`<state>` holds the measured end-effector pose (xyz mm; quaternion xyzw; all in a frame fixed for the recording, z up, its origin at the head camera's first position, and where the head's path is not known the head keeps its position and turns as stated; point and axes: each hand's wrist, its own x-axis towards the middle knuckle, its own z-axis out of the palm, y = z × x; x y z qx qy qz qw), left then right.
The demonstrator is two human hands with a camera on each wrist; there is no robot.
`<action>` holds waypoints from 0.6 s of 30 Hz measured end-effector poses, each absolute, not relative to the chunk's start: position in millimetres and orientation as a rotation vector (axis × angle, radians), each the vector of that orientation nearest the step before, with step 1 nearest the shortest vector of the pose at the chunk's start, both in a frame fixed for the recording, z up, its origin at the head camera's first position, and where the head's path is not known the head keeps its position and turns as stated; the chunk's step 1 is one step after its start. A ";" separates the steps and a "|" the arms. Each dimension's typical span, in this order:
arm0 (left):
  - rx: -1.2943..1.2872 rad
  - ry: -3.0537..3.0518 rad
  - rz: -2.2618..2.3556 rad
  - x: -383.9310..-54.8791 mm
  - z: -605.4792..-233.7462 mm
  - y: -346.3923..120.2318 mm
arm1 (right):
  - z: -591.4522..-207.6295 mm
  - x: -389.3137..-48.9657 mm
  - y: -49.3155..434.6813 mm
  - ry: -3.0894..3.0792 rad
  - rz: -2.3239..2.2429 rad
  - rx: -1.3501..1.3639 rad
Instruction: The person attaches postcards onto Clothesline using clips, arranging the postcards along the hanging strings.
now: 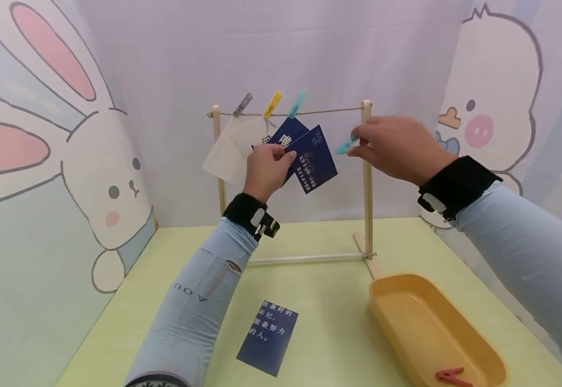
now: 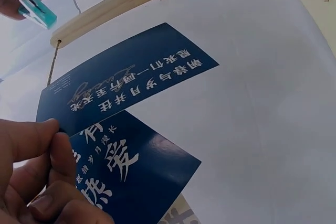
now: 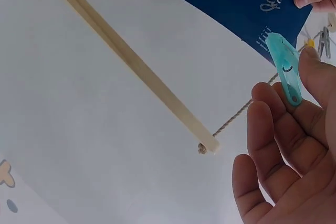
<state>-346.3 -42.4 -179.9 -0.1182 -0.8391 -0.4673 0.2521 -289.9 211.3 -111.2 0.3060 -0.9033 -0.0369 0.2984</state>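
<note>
My left hand pinches a dark blue card with white lettering by its edge, just below the rope. Between thumb and fingertips my right hand holds a teal clothespin, to the right of that card and apart from it. Behind the held card hangs another blue card, under a light blue clothespin on the rope. Further left a whitish sheet hangs with a grey clothespin above it, and a yellow clothespin is clipped between.
A wooden frame's right post stands close to my right hand. On the yellow-green table lies a blue card. An orange basin at the front right holds a red clothespin.
</note>
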 end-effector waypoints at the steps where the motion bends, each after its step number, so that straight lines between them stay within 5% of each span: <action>1: -0.317 -2.283 -1.276 -345.5 -179.3 -42.2 | -110.1 -290.8 211.7 -2.393 -0.095 0.819; 18: -0.308 -2.255 -1.336 -348.7 -165.2 -35.0 | -82.4 -302.7 204.6 -2.384 -0.092 0.756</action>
